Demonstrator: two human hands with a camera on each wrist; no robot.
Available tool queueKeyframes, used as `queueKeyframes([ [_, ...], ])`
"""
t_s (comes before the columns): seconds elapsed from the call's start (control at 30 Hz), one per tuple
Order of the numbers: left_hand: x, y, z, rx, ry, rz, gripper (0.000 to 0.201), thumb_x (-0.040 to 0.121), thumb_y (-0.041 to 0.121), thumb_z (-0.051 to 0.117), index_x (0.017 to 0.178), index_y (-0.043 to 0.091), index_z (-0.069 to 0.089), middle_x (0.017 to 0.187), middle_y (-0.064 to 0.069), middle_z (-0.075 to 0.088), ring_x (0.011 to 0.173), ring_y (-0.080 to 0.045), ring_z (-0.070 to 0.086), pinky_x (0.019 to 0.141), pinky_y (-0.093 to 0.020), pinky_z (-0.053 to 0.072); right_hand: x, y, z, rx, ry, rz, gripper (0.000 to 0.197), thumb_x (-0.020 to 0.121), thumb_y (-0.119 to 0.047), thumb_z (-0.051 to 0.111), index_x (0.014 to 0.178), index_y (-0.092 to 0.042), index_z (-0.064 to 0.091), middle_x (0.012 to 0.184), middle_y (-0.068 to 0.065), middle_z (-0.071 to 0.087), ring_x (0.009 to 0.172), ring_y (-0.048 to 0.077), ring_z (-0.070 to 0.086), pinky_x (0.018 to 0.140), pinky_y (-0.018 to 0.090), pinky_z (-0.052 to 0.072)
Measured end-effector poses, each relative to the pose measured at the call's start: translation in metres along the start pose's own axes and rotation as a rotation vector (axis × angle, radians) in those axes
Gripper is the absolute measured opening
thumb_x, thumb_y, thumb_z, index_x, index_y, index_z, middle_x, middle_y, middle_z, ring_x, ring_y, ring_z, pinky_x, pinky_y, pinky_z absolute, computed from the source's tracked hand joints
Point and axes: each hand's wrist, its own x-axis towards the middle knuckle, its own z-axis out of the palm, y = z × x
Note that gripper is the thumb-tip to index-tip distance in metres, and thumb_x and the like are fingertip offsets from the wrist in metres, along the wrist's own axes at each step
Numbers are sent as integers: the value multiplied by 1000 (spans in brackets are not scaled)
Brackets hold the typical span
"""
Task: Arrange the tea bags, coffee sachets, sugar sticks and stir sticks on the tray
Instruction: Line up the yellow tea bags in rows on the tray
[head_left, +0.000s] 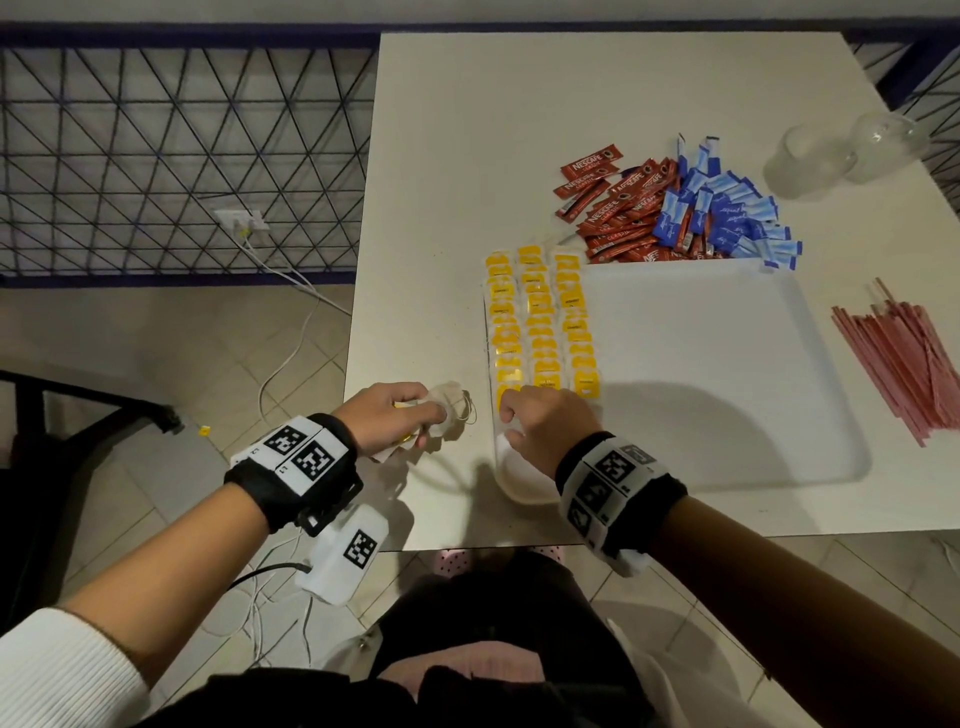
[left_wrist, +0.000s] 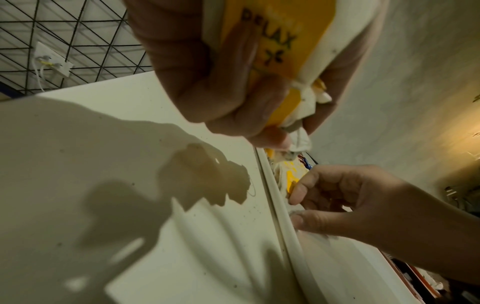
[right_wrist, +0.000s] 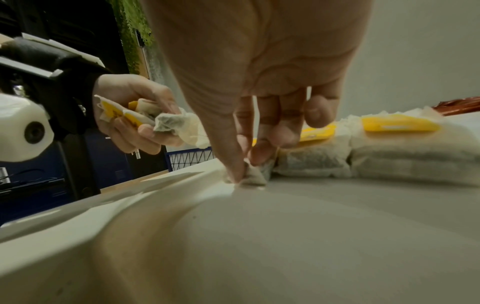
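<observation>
Right hand (head_left: 545, 423) pinches a tea bag (right_wrist: 253, 174) on my tray (head_left: 727, 467); left hand (head_left: 387, 418) grips spare bags (head_left: 447, 410) over white surface (head_left: 571, 104), tiled floor (head_left: 182, 338) below.

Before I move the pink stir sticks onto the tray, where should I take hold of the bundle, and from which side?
Probably grip the stir sticks across the middle of the bundle, coming from above. They lie flat on the table, right of the tray, fanned slightly at the far end; a pinch across the middle should gather most of them. The right hand is nearer, though it now pinches a tea bag.
</observation>
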Motion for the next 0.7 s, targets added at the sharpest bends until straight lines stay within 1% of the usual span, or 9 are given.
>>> queueKeyframes([
  [0.07, -2, 3, 0, -22, -16, 21, 28, 87, 17, 58, 60, 19, 57, 52, 3, 56, 36, -10, 37, 39, -16, 34, -3, -1, -6, 64, 47, -33, 33, 51, -11, 85, 75, -6, 62, 60, 4, 58, 53, 25, 57, 51, 28, 49],
  [0.13, -3, 7, 1, -70, -23, 43, 30, 88, 14, 58, 59, 18, 57, 52, 1, 54, 37, -12, 37, 35, -15, 32, -3, 1, -14, 185, 20, 111, 21, 77, -18, 68, 95, -10, 61, 71, -5, 50, 73, 21, 51, 71, 29, 46],
  [0.2, -5, 12, 3, -133, -40, 52, 31, 88, 12, 57, 59, 19, 59, 51, 1, 53, 38, -13, 37, 33, -15, 29, -4, 2, -22, 380, 44, 215, 14, 82, -18, 61, 95, -15, 60, 65, -12, 42, 71, 14, 46, 75, 28, 43],
  [0.3, -5, 20, 9, -211, -73, 60, 38, 89, 11, 57, 54, 25, 63, 52, -1, 51, 34, -11, 37, 33, -13, 25, -4, 6, -30, 588, 118, 288, 9, 84, -17, 61, 91, -21, 59, 61, -13, 45, 58, 6, 48, 70, 20, 40],
  [0.37, -4, 26, 13, -230, -94, 61, 30, 89, 13, 58, 61, 24, 63, 54, -2, 49, 34, -9, 37, 35, -12, 23, -5, 6, -41, 839, 37, 349, 8, 89, -21, 58, 96, -20, 58, 67, -8, 53, 61, 5, 48, 67, 19, 40],
  [0.43, -3, 31, 19, -254, -115, 62, 27, 88, 15, 59, 63, 23, 63, 54, -2, 48, 33, -9, 37, 36, -12, 23, -8, 6, -53, 991, -59, 374, 11, 93, -25, 52, 99, -17, 57, 74, -2, 58, 60, 11, 50, 55, 17, 39],
  [0.53, -1, 37, 27, -284, -137, 68, 36, 88, 15, 59, 55, 28, 66, 53, -2, 47, 31, -7, 38, 33, -12, 24, -10, 9, -60, 1044, -74, 353, 11, 94, -23, 51, 87, -17, 58, 72, -2, 60, 55, 8, 53, 46, 17, 38],
  [0.6, -2, 42, 33, -276, -162, 72, 32, 87, 17, 61, 57, 27, 67, 52, -2, 48, 32, -7, 38, 32, -11, 24, -13, 14, -60, 1050, -29, 336, 12, 92, -16, 54, 80, -16, 57, 68, 0, 59, 47, 2, 52, 44, 15, 38],
  [0.7, -3, 48, 37, -283, -203, 96, 27, 79, 36, 64, 55, 25, 66, 49, 2, 49, 31, -7, 37, 32, -13, 24, -17, 21, -61, 1032, -2, 313, 13, 89, -9, 57, 78, -15, 56, 62, -1, 58, 43, 0, 51, 44, 14, 38],
])
